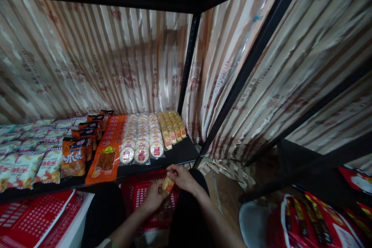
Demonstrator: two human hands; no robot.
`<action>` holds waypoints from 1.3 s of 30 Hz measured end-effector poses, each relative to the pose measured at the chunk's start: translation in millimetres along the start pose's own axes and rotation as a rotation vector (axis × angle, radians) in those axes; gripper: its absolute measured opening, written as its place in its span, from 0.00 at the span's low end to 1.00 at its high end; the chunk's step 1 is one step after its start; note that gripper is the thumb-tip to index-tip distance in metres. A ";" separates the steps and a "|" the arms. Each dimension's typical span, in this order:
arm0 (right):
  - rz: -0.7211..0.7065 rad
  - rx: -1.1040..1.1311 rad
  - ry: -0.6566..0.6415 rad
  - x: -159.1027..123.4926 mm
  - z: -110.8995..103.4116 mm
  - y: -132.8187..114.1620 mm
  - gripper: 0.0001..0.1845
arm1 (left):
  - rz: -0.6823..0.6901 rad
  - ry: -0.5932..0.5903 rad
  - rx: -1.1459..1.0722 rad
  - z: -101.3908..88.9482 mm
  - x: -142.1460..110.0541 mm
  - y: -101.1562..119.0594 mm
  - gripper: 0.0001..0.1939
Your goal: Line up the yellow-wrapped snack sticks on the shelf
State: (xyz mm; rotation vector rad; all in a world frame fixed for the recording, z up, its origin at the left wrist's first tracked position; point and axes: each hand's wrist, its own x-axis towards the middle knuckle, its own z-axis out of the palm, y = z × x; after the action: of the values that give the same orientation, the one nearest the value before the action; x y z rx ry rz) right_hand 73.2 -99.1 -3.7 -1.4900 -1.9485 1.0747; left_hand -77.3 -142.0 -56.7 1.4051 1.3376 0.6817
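A small yellow snack packet [167, 184] with an orange-red label is held between my two hands, over a red plastic basket [138, 193] between my knees. My left hand [152, 197] pinches its lower left side. From the upper right, my right hand [182, 178] closes on its other end. Just beyond, on a black shelf [186, 153], similar yellow packets [173, 130] stand in neat rows at the right end. Beside them lie rows of round white crackers [141, 143] in clear wrappers.
Left along the shelf are a flat orange packet [103, 159], brown-orange bags [74, 157] and several pale snack bags [29, 162]. Another red basket [35, 217] sits lower left. A black post [232, 104] slants at right, near red packages [314, 221] and a grey-white stool [252, 224].
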 end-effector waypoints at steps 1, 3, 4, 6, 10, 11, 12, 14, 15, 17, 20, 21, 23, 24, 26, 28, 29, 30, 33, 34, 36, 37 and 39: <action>-0.013 -0.013 0.028 -0.1 0.7 0.4 0.11 | -0.008 0.008 -0.012 1.7 1.3 -1.0 0.07; -0.039 0.000 0.100 -0.1 2.6 1.9 0.13 | -0.025 0.024 -0.048 4.8 3.6 -1.3 0.07; -0.054 0.023 0.139 0.0 3.7 2.9 0.13 | -0.032 0.033 -0.074 6.1 4.5 0.0 0.07; -0.075 0.087 0.213 0.0 5.9 4.6 0.14 | -0.049 0.050 -0.140 7.9 5.5 6.4 0.07; -0.056 0.212 0.333 -1.2 8.6 5.0 0.14 | -0.087 0.073 -0.289 9.7 5.6 27.4 0.05; -0.043 0.225 0.366 -1.8 8.8 4.6 0.14 | -0.088 0.079 -0.318 10.2 5.7 31.9 0.05; -0.030 0.226 0.402 -2.5 8.9 4.3 0.14 | -0.086 0.088 -0.342 10.7 5.9 35.5 0.05; -0.001 0.207 0.472 -4.2 9.0 4.6 0.14 | -0.080 0.107 -0.377 12.2 7.2 39.2 0.05; 0.016 0.192 0.504 -5.1 9.2 5.3 0.15 | -0.077 0.118 -0.389 13.1 8.3 39.5 0.05; 0.055 0.165 0.544 -7.0 10.3 8.2 0.15 | -0.071 0.140 -0.404 15.6 11.7 38.1 0.06; 0.094 0.164 0.519 -10.1 13.3 13.9 0.15 | -0.046 0.156 -0.423 20.3 19.3 34.0 0.10; 0.094 0.173 0.493 -11.2 14.3 15.4 0.15 | -0.032 0.158 -0.429 22.0 22.1 32.9 0.11; 0.087 0.193 0.443 -13.3 15.4 16.7 0.15 | -0.002 0.161 -0.431 25.4 27.4 31.6 0.12; 0.086 0.197 0.426 -14.1 15.4 16.6 0.15 | 0.012 0.161 -0.422 27.0 29.9 31.2 0.12; 0.096 0.187 0.418 -15.1 14.5 15.2 0.16 | 0.035 0.170 -0.381 30.1 34.2 30.9 0.12; 0.121 0.155 0.424 -14.9 12.9 13.8 0.18 | 0.055 0.181 -0.317 32.7 38.0 30.4 0.12; 0.134 0.139 0.427 -14.5 12.1 13.5 0.18 | 0.068 0.189 -0.278 33.7 39.8 30.0 0.11; 0.146 0.127 0.427 -13.8 11.3 13.7 0.19 | 0.081 0.198 -0.234 34.3 41.5 29.7 0.11; 0.166 0.117 0.427 -11.2 10.0 17.8 0.19 | 0.119 0.216 -0.070 33.9 45.4 29.5 0.10; 0.165 0.126 0.424 -10.3 9.9 20.2 0.20 | 0.129 0.214 -0.009 33.1 46.2 30.0 0.10; 0.155 0.163 0.402 -8.7 10.0 25.5 0.20 | 0.138 0.196 0.103 31.1 46.8 32.0 0.11; 0.147 0.187 0.386 -8.0 10.1 28.1 0.20 | 0.137 0.183 0.148 30.2 46.7 33.4 0.11; 0.135 0.224 0.365 -6.9 10.3 32.3 0.18 | 0.130 0.162 0.210 28.7 46.4 36.5 0.12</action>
State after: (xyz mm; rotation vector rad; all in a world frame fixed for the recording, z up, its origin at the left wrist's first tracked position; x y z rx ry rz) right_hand 86.6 -105.3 -35.0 -1.5796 -1.4495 0.9594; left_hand -28.0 -100.8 -43.1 1.6452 1.4883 0.7723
